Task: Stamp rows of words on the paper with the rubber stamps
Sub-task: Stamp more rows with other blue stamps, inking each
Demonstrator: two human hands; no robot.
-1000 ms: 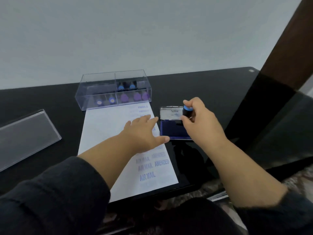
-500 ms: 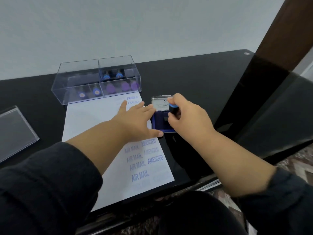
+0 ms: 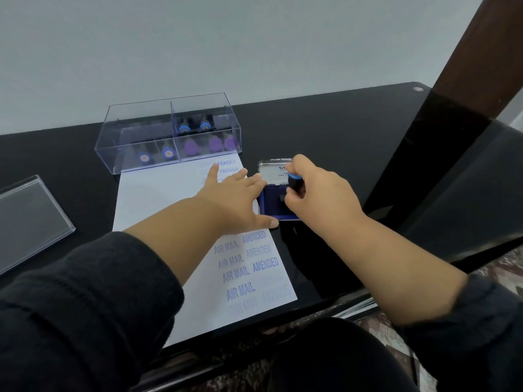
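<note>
Right hand: the right hand (image 3: 319,193) pinches a small black rubber stamp with a blue cap (image 3: 294,181) between thumb and curled fingers, holding it upright over the ink pad.
Stamp position: its lower end meets the dark blue surface of the open blue ink pad (image 3: 273,205); the contact itself is partly hidden by the fingers.
Ink pad: sits on the black glossy tabletop (image 3: 339,142) just right of the paper, with its silver lid (image 3: 273,172) tilted up on the far side, printed label facing the camera.
Left hand: the left hand (image 3: 235,199) lies flat on the white sheet of paper (image 3: 158,199), fingers straight and spread, grasping nothing; its thumb tip reaches the near-left corner of the ink pad.
Paper: lies on the tabletop, its far edge touching the stamp box. Blue words run down its right side: "FRAGILE" near the far edge, "AIR MAIL" and "AMENDED" in rows on the near part, and fainter blurred words at the near edge.
Stamp box: a clear plastic compartmented box (image 3: 169,131) stands at the far end of the paper, holding more stamps with blue and purple caps.
Left side: a clear plastic lid (image 3: 28,216) lies flat on the tabletop, well apart from the paper.
Sleeves: both forearms are bare, dark sleeves pushed up.
</note>
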